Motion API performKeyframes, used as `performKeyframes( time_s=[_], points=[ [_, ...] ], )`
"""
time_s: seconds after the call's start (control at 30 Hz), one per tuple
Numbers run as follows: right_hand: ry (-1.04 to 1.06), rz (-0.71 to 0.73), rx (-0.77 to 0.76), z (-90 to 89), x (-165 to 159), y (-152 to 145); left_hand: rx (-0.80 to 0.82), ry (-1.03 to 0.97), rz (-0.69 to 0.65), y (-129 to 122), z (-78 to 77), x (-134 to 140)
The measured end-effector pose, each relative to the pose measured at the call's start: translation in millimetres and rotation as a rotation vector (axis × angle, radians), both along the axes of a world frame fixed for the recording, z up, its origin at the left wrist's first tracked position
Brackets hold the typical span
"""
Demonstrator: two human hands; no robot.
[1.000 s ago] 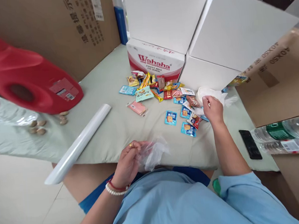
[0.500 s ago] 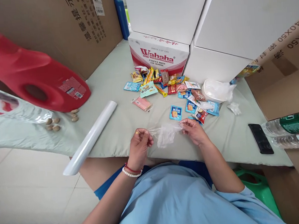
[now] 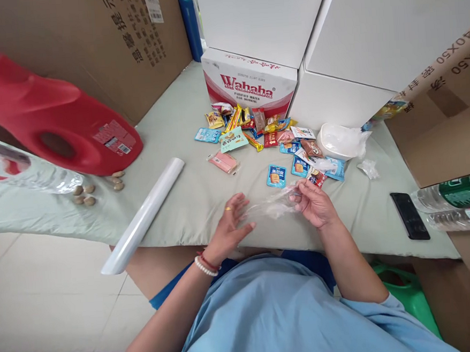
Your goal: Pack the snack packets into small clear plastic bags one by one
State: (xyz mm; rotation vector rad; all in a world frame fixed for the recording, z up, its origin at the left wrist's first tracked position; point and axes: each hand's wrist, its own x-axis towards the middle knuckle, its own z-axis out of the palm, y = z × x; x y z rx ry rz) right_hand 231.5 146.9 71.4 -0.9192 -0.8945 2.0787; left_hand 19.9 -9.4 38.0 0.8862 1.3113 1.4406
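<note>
A thin clear plastic bag (image 3: pixel 272 207) stretches out above the cloth near the front edge. My right hand (image 3: pixel 313 202) pinches its right end between thumb and fingers. At its left end, my left hand (image 3: pixel 231 224) has its fingers and thumb spread apart; whether they touch the film I cannot tell. Just beyond the bag lies a blue snack packet (image 3: pixel 276 176). Behind it is a pile of small wrapped snacks (image 3: pixel 255 126), with a pink packet (image 3: pixel 223 162) to its left. A white bowl (image 3: pixel 331 142) with crumpled clear plastic over it is at the right.
On the left are a white roll (image 3: pixel 143 217), a red jug (image 3: pixel 66 123), a clear bottle (image 3: pixel 28 163) and several brown nuts (image 3: pixel 84 196). A phone (image 3: pixel 409 216) and bottles (image 3: pixel 454 197) lie at the right. A Wahaha carton (image 3: pixel 248 84) and white boxes stand behind the snacks.
My left hand has gone from a pinch on the bag to spread fingers. The right hand has moved slightly right, and the bag has shifted with it, its bunched part more spread out.
</note>
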Motion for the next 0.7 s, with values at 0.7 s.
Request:
performKeyframes(
  time_s=[0.7],
  points=[
    [0.163,-0.109,-0.041,-16.9,-8.1,-5.3,0.055,-0.377,-0.183,59.7,13.5,56.4]
  ],
)
